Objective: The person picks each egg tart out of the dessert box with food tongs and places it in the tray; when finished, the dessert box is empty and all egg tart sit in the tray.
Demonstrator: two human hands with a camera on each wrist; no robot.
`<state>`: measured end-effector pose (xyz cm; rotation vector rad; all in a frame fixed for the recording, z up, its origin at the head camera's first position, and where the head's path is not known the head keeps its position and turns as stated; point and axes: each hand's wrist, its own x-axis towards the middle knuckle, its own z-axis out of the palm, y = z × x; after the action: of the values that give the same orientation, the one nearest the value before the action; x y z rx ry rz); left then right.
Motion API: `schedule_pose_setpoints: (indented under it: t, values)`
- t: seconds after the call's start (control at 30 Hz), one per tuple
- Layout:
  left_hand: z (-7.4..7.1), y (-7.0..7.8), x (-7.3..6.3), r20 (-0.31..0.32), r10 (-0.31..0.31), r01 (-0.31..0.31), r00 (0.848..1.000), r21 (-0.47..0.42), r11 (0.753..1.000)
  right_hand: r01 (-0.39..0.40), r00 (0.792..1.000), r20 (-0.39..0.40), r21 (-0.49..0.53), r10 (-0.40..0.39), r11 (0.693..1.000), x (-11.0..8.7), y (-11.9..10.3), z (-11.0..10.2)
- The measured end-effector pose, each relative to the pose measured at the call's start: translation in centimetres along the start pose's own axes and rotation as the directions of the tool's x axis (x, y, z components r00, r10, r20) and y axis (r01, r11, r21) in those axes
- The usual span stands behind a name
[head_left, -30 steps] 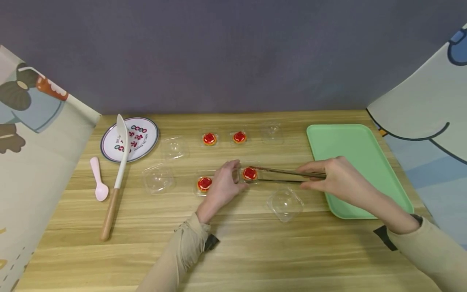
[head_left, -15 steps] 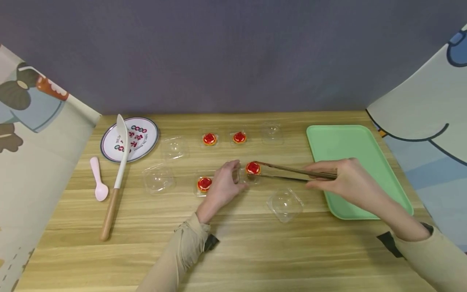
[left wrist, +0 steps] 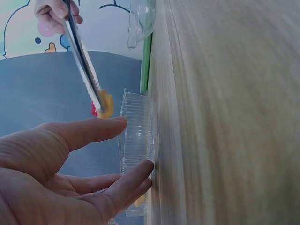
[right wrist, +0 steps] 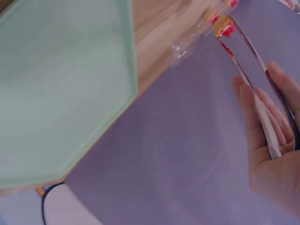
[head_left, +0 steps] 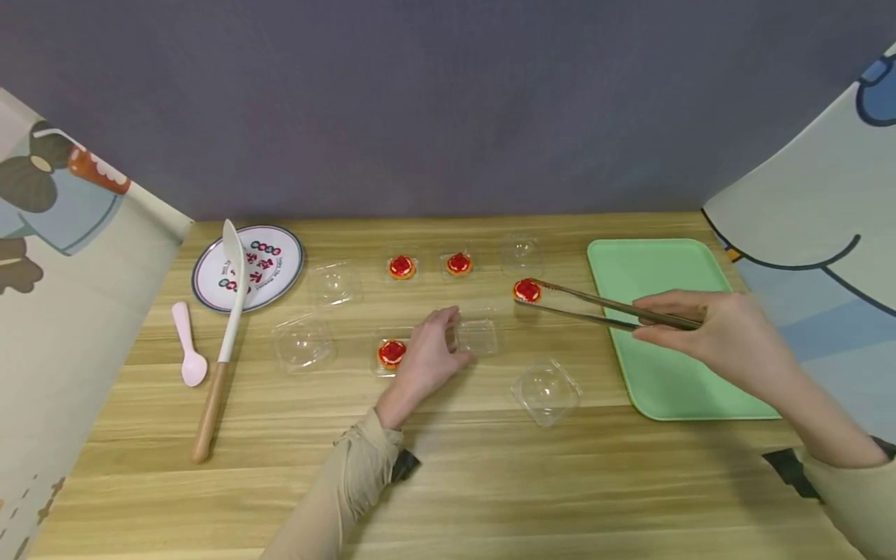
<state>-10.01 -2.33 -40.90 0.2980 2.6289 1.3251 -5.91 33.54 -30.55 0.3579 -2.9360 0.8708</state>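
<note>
A pair of metal tongs [head_left: 595, 307] is held in my right hand [head_left: 728, 334]. Its tips pinch a small tart with a red top [head_left: 527, 291], raised above the table left of the green tray, as the right wrist view also shows of the tart [right wrist: 225, 27]. My left hand [head_left: 428, 354] is at a small clear plastic box [head_left: 478, 336], thumb and fingers extended about its left end. In the left wrist view the thumb [left wrist: 93, 133] overlaps the box's rim; firm contact is hard to tell. Another boxed tart [head_left: 391, 354] lies beside the left hand, partly behind it.
Two boxed tarts, a left one [head_left: 402, 267] and a right one [head_left: 458, 264], sit farther back. Other clear plastic pieces [head_left: 547, 391] lie around. A green tray [head_left: 658, 260] stands right; a plate [head_left: 274, 289], a wooden-handled white spatula [head_left: 213, 404] and a pink spoon [head_left: 187, 342] lie left.
The tongs have lifted the tart out of its clear box and carried it right and toward the back. My right hand has moved right; my left hand has stayed in place.
</note>
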Motion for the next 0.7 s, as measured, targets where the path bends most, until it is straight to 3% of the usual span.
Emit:
schedule_pose_setpoints:
  t: [0.17, 0.53, 0.7]
  values:
    - [0.0, 0.0, 0.0, -0.001, 0.0, 0.0, 1.0, -0.004, 1.0, -0.025, 0.999, -0.036, -0.004, 0.025, 1.0, -0.2, 2.0, -0.8]
    - [0.0, 0.0, -0.1, 0.004, 0.003, -0.003, 1.0, -0.023, 1.0, -0.184, 0.983, -0.046, -0.077, 0.181, 0.98, 0.1, 5.2, -1.8]
    - [0.1, 0.0, 0.0, 0.01, -0.006, 0.006, 1.0, -0.026, 1.0, -0.192, 0.98, -0.076, -0.099, 0.185, 0.976, 0.1, 6.6, -2.1]
